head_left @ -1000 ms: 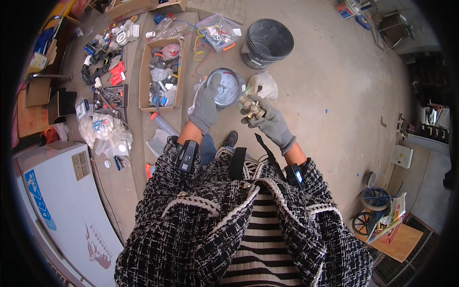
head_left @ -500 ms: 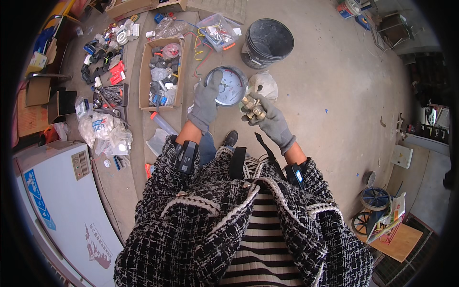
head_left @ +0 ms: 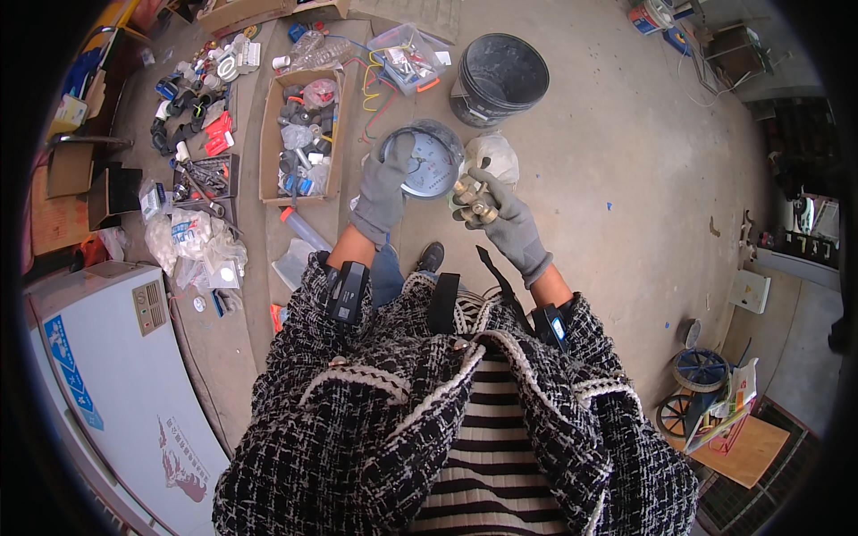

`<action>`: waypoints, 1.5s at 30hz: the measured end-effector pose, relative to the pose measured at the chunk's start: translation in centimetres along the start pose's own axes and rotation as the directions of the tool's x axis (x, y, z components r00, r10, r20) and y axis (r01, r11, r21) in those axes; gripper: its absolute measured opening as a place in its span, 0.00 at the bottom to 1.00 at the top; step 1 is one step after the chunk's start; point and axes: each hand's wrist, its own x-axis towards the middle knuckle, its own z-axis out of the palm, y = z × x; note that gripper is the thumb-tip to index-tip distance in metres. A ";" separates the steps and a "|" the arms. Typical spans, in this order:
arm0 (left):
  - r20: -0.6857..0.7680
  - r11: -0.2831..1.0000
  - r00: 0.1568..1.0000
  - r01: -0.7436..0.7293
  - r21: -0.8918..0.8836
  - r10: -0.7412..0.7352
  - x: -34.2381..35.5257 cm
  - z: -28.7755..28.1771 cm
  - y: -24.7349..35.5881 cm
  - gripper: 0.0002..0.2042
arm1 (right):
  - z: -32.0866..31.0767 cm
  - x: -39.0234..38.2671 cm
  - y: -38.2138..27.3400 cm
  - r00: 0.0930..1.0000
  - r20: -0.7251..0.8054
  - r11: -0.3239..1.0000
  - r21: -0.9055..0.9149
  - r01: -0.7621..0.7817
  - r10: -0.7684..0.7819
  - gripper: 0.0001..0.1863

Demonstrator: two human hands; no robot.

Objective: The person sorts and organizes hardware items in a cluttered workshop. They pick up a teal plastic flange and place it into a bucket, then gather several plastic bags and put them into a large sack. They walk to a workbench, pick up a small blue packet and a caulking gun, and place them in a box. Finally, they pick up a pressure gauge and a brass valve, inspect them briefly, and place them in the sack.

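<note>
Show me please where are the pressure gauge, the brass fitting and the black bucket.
Pressure gauge [head_left: 435, 170]: head view, on the pale dial face.
Brass fitting [head_left: 471, 194]: head view, on the middle of its metal body.
Black bucket [head_left: 466, 102]: head view, on the outer wall.

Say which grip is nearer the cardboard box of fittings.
Left. The left grip, holding the gauge, is just right of the box in view; the right grip, holding brass fittings, is farther right.

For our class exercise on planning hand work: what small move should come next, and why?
Probably a gentle turn of the brass fitting by the right hand: the left hand holds the gauge, with the fitting by its rim; any joint is unclear.
</note>
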 end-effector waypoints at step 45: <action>0.497 -0.009 0.622 0.619 -0.785 -0.605 0.3 -1.1 2.0 0.25 | 0.0 0.0 -0.8 0.991 0.015 0.979 -0.155 -0.129 0.133 0.36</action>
